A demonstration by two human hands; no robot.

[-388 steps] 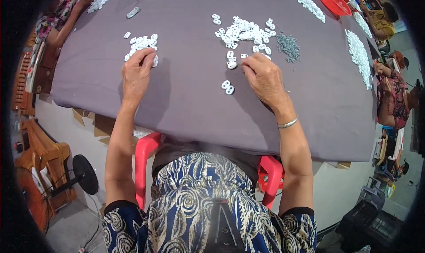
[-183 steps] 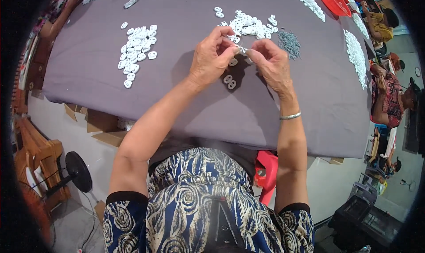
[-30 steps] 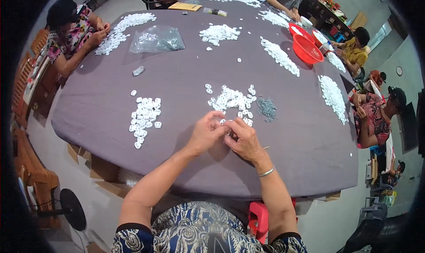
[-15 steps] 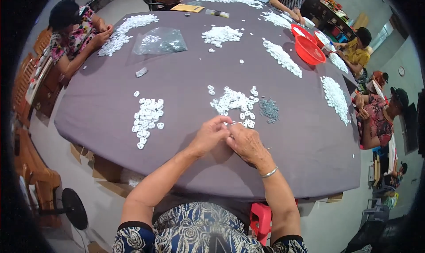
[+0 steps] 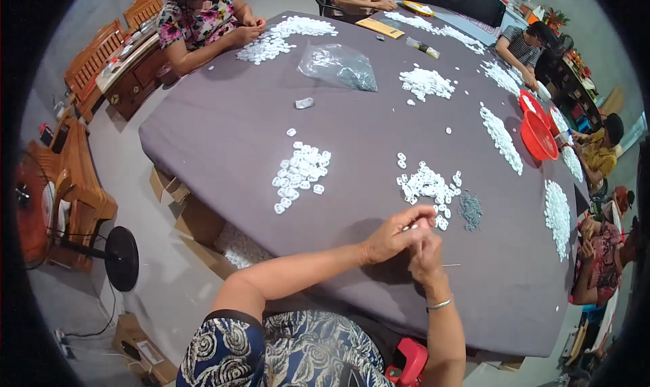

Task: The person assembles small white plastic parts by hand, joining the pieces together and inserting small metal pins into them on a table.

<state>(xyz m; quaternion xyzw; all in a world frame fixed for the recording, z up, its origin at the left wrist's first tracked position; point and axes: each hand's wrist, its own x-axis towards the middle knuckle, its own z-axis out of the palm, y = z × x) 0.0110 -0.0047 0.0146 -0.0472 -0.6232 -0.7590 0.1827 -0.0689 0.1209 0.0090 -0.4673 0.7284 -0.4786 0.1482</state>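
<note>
My left hand (image 5: 398, 235) and my right hand (image 5: 426, 253) meet over the near part of the table, fingers pinched together. A small pale thing with a dark spot shows at the left fingertips; its kind cannot be made out. The right fingers are partly hidden behind the left ones. Just beyond my hands lies a heap of small white oval plastic pieces with holes (image 5: 425, 182). To its right is a little pile of thin grey pins (image 5: 470, 211). A thin stick (image 5: 451, 264) shows beside my right wrist; whether it touches the hand cannot be told.
Left of my hands lies another group of white pieces (image 5: 301, 170). Farther off are a clear plastic bag (image 5: 337, 65), a crumpled grey lump (image 5: 305, 103), more white heaps (image 5: 426, 82) and red bowls (image 5: 538, 138) on the grey-brown tablecloth (image 5: 223, 143). Several people sit around the table.
The view has swung left, so the table's things appear farther right. My hands remain together; the left hand now covers more of the right fingers, and the right hand is turned more upright.
</note>
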